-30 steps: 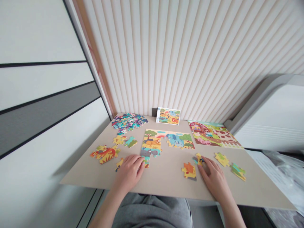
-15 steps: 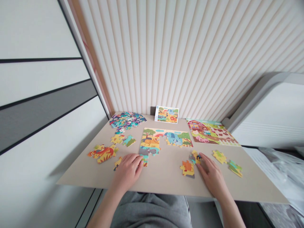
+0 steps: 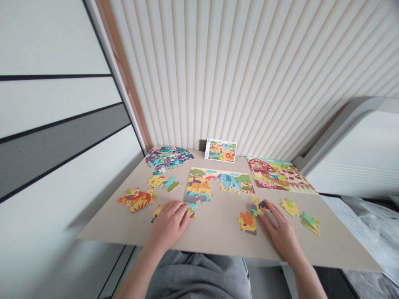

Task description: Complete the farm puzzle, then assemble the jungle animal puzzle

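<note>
My left hand [image 3: 171, 221] rests at the lower left of a partly joined animal puzzle [image 3: 198, 187], its curled fingers and thumb over a corner piece [image 3: 191, 213]. A loose yellow puzzle piece [image 3: 156, 213] lies partly hidden beside this hand. On the right, my right hand [image 3: 280, 230] has its thumb and index finger at the edge of a puzzle piece [image 3: 255, 206] with grey, yellow and dark blue parts. Just below that piece lies an orange and yellow lion piece [image 3: 247, 223]. Farther right are a yellow piece [image 3: 289, 207] and a green one [image 3: 310, 223].
A picture card [image 3: 220, 150] leans at the back wall. Behind on the left is a heap of purple and teal pieces [image 3: 170, 158], with joined red-orange pieces [image 3: 137, 199] nearer. A farm puzzle [image 3: 280, 175] lies at the back right of the table [image 3: 215, 236].
The whole view has shifted slightly. Both hands stay in nearly the same places, and the piece at my right fingertips seems to have turned a little.
</note>
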`<state>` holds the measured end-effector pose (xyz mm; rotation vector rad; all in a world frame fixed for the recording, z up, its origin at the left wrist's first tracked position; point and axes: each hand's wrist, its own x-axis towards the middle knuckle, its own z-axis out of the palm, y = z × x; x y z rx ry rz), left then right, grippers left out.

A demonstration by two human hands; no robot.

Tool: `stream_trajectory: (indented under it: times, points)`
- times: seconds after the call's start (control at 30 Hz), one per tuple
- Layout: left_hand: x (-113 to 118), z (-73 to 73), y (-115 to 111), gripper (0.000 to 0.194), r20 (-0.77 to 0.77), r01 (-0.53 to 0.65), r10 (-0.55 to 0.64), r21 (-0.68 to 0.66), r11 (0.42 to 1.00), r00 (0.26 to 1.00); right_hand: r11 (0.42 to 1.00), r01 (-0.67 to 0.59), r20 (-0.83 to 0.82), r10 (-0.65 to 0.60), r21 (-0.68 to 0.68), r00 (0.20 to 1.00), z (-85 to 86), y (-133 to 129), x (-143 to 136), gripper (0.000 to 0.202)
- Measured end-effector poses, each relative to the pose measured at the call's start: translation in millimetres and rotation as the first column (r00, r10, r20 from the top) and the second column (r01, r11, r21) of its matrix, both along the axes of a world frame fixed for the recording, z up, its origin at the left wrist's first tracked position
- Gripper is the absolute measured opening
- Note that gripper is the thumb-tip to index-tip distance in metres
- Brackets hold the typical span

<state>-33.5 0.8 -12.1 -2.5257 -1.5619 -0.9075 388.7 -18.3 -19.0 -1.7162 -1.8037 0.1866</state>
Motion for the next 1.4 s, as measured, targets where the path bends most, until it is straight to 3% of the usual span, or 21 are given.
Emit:
stream_trajectory:
  times: [0.1,0.23,0.4,0.53,0.9,1.4]
  points:
    - [-0.6,-1.3,0.6,0.023,-0.001,0.005,-0.005,-0.006,1.000,1.000,0.987,-0.159,-0.023,0.158,-0.037,0.987,14.5,9.0,-24.4,0.056]
    - [-0.4,-1.1,0.8,0.022,0.004,-0.004,0.004,-0.010,1.000,1.000,0.896,-0.433,0.002,0.435,-0.097,0.900,31.5,41.4,-68.0,0.054]
    - [1.1,0.7,-0.2,0.021,-0.002,-0.004,0.004,0.004,1.000,1.000,0.812,-0.576,0.035,0.581,-0.091,0.813,33.8,89.7,-96.9,0.053]
    - [1.9,1.4,-0.6,0.021,0.009,-0.005,0.005,0.006,1.000,1.000,0.806,-0.577,0.011,0.583,-0.131,0.813,30.1,102.9,-104.6,0.054]
    - [1.8,2.4,-1.0,0.021,0.017,-0.001,0.001,-0.014,1.000,1.000,0.829,-0.541,0.087,0.554,-0.141,0.828,30.6,98.3,-109.3,0.056]
    - [1.5,0.5,-0.3,0.023,0.016,0.008,-0.007,-0.017,1.000,1.000,0.808,-0.575,0.152,0.589,-0.130,0.794,33.1,96.1,-120.0,0.051]
